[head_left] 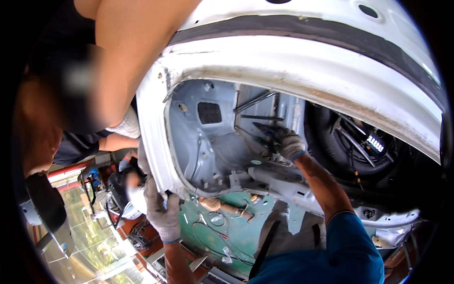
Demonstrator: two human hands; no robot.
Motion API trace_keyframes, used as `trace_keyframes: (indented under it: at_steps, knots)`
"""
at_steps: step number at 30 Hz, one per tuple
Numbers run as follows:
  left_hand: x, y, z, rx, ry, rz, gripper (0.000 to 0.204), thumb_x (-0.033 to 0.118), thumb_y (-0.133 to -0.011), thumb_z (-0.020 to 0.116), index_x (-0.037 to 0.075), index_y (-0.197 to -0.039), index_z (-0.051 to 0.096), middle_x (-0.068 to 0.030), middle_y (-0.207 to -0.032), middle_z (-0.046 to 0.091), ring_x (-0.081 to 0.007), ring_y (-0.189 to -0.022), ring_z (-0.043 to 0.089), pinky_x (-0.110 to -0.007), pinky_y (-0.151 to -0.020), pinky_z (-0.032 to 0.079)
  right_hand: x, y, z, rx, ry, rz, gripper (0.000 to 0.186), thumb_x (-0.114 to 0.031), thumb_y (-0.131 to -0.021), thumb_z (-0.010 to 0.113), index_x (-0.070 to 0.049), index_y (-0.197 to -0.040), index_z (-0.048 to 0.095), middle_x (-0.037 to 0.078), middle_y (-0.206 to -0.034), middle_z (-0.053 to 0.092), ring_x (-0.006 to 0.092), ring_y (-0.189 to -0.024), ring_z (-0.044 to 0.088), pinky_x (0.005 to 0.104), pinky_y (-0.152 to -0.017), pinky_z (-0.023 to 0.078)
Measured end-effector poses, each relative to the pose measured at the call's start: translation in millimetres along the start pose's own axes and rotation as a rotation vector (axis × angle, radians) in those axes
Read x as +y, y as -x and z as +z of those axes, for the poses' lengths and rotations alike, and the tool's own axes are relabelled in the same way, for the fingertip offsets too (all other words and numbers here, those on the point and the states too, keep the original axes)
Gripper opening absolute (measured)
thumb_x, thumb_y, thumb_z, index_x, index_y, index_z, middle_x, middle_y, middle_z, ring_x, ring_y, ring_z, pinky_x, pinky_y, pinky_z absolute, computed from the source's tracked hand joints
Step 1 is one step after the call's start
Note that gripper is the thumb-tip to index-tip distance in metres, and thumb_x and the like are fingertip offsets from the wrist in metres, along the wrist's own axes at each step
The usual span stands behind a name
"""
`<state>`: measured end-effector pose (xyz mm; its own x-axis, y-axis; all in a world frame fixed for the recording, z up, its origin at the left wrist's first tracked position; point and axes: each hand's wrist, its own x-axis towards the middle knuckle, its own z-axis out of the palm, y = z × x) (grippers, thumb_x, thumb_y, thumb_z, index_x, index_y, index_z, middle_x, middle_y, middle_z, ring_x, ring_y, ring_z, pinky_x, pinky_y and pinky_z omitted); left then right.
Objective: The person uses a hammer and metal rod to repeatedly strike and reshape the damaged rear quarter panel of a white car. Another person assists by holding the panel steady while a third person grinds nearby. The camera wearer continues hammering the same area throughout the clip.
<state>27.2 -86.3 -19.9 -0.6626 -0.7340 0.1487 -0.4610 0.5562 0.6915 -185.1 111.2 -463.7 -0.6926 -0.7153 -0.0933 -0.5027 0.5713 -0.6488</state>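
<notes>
My left hand, in a pale work glove, grips the lower left corner of the white car body edge. Inside the opened grey luggage compartment, my gloved right hand is closed on a dark tool, perhaps pliers, whose tip is hard to make out. Just above the tool lie dark metal bars against the panel. To the right of my right hand sits a black spare tyre with metal tools and a lit strip in it.
Another person's bare arm and gloved hand are at upper left, against the car. A further person is lower left among equipment. The green floor holds cables, small parts and a brown object. A dark rubber seal runs along the top.
</notes>
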Motion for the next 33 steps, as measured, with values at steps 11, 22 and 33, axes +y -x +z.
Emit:
trace_keyframes:
  at_steps: [11, 22, 33]
  knots:
    - [9, -18, 11, -0.027, -0.097, 0.096, 0.07, -0.008, -0.081, 0.07, -0.004, -0.149, 0.053, -0.0154, -0.152, 0.051, -0.0286, -0.142, 0.051, -0.038, -0.118, 0.039, 28, -5, -5, 0.297, 0.663, 0.112, 0.058, -0.034, -0.096, 0.064, -0.009, -0.147, 0.053, 0.019, -0.124, 0.069, 0.0378, -0.115, 0.067, 0.0476, -0.097, 0.055]
    - [-5, -2, -2, -0.034, 0.238, -0.117, 0.086, 0.004, -0.085, 0.078, -0.006, -0.159, 0.035, -0.0195, -0.147, 0.054, -0.0259, -0.13, 0.06, -0.039, -0.109, 0.05, -94, 112, -108, 0.077, -0.084, 0.061, 0.047, -0.038, -0.092, 0.071, -0.011, -0.13, 0.063, 0.02, -0.117, 0.068, 0.0406, -0.098, 0.07, 0.0503, -0.082, 0.057]
    - [28, -11, -11, -0.02, -0.473, 0.282, 0.062, 0.008, -0.08, 0.079, -0.004, -0.138, 0.062, -0.023, -0.137, 0.062, -0.0286, -0.112, 0.071, -0.037, -0.091, 0.059, -134, 170, -127, 0.324, 0.036, 0.024, 0.038, -0.027, -0.085, 0.075, -0.007, -0.116, 0.069, 0.016, -0.112, 0.069, 0.039, -0.097, 0.067, 0.0502, -0.084, 0.055]
